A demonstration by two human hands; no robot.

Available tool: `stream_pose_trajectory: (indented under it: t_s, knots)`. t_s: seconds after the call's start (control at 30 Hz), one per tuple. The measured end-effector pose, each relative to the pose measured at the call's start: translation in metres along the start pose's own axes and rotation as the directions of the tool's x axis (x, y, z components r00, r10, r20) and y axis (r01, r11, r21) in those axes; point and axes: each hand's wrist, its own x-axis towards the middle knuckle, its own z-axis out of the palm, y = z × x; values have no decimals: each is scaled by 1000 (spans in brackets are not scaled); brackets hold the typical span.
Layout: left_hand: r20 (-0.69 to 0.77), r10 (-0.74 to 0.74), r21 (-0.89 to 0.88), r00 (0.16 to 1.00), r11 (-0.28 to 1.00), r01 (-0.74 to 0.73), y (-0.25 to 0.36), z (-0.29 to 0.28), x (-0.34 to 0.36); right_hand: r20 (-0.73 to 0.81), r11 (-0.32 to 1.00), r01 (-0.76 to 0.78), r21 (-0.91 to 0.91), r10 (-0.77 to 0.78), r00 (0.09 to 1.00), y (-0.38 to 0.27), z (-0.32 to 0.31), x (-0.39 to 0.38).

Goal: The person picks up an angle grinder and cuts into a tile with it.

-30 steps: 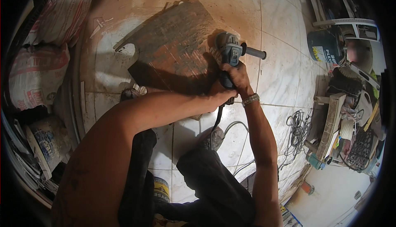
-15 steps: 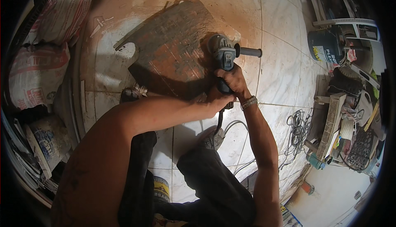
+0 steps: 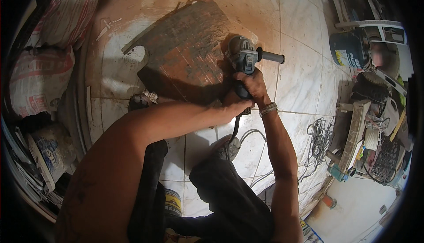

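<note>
Both my hands are wrapped round an angle grinder (image 3: 246, 59) with a grey and black body. My right hand (image 3: 253, 84), below a wristwatch, grips the body just behind the head. Closer to me, my left hand (image 3: 238, 104) is closed round the rear handle, its fingers partly hidden. A black side handle (image 3: 271, 57) sticks out to the right with no hand on it. The grinder's head is at the right edge of a worn board (image 3: 181, 48), reddish and grey with scraped streaks, lying on the floor. Its disc is mostly hidden.
Reddish dust covers the tiled floor (image 3: 304, 62) around the board. A power cord trails from the grinder between my feet; a tangled cable (image 3: 319, 139) lies to the right. Sacks (image 3: 42, 82) line the left side. A dark bucket (image 3: 350, 48) and a cluttered wooden rack (image 3: 355, 132) stand right.
The grinder and both my hands have shifted slightly to the right, toward the board's right edge. The board has stayed in place.
</note>
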Motion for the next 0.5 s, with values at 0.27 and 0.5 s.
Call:
stream_pose_trajectory:
  t_s: [0.27, 0.5]
  knots:
    - [44, 112, 86, 993, 990, -115, 71, 32, -37, -117, 994, -87, 68, 95, 989, 21, -38, -12]
    - [43, 233, 172, 971, 956, -237, 71, 22, -56, -172, 957, -128, 262, 177, 969, 13, -28, -37]
